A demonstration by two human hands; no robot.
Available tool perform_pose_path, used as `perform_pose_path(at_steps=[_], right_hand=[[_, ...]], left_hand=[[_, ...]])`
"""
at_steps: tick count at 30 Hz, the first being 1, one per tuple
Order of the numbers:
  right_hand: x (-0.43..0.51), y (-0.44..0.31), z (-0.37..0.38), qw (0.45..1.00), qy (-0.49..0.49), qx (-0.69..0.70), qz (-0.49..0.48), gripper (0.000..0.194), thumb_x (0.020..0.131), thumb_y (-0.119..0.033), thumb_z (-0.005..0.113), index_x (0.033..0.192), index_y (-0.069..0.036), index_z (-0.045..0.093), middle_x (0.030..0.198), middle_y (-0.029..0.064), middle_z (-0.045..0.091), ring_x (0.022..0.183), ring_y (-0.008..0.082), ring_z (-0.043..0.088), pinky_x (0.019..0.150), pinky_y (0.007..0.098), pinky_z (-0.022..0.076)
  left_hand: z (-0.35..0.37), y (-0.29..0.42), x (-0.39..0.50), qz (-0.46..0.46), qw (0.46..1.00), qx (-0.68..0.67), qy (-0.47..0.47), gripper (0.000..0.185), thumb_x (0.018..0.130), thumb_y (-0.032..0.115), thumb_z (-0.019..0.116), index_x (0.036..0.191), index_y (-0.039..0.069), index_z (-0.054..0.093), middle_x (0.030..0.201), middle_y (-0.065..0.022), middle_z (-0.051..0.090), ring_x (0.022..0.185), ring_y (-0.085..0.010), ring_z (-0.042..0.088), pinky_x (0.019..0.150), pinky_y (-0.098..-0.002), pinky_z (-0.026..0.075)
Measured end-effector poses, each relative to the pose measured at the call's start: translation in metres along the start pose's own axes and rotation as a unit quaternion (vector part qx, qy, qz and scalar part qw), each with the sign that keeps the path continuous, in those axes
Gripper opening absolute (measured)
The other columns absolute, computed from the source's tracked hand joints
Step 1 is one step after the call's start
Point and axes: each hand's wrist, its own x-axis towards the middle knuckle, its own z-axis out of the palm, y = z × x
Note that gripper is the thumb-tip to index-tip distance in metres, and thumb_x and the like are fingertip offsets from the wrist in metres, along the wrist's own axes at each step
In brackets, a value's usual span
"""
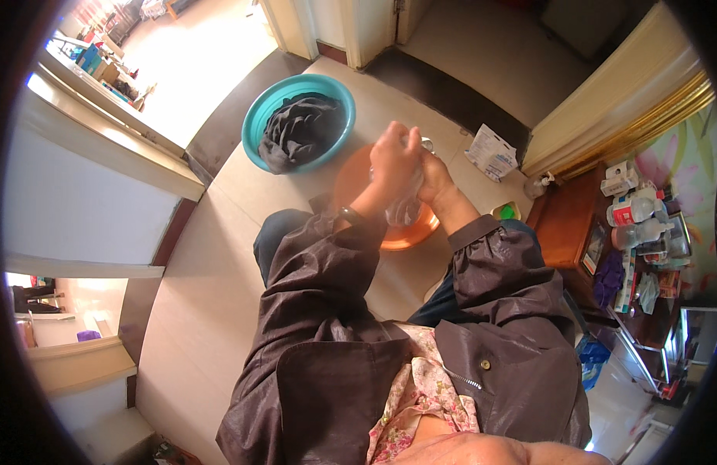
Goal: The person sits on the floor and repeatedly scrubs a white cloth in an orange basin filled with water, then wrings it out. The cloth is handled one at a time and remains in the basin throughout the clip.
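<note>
My left hand (393, 160) and my right hand (437, 177) come together over an orange basin (358, 168) on the floor. Between them is a wet, pale, see-through item (406, 203), perhaps cloth or plastic, gripped by both and hanging down over the basin. The hands look blurred, and their fingers partly hide what they grip. Beyond them to the left stands a teal plastic basin (250, 136) with dark grey cloth (300, 131) heaped in it.
A white printed packet (491, 152), a pump bottle (539, 185) and a small dish with a green item (507, 211) lie to the right. Beside them a brown wooden cabinet (559, 224) stands near several bottles (632, 210). Door frames and dark thresholds (434, 87) edge the tiled floor.
</note>
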Motion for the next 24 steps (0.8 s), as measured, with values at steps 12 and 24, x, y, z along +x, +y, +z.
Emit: perform_pose_path(at_steps=[12, 24], right_hand=[[-0.003, -0.016, -0.01, 0.992, -0.037, -0.099, -0.066, 0.019, 0.092, -0.024, 0.05, 0.097, -0.008, 0.059, 0.094, 0.0055, 0.063, 0.084, 0.02, 0.062, 0.074, 0.0314, 0.0515], [-0.01, -0.052, 0.026, 0.988, -0.048, 0.128, -0.072, 0.024, 0.09, -0.021, 0.055, 0.103, -0.002, 0.059, 0.1, 0.0111, 0.065, 0.093, 0.0248, 0.063, 0.085, 0.0385, 0.0517]], left_hand=[[-0.003, 0.002, -0.007, 0.002, 0.995, 0.019, -0.095, 0.023, 0.086, 0.026, 0.058, 0.08, 0.004, 0.057, 0.072, -0.0223, 0.06, 0.069, -0.0405, 0.061, 0.061, -0.044, 0.048], [0.014, -0.085, 0.011, -0.317, 0.827, -0.384, -0.261, 0.054, 0.094, 0.047, 0.048, 0.102, -0.004, 0.062, 0.089, -0.0068, 0.064, 0.079, -0.0146, 0.057, 0.073, -0.0308, 0.046]])
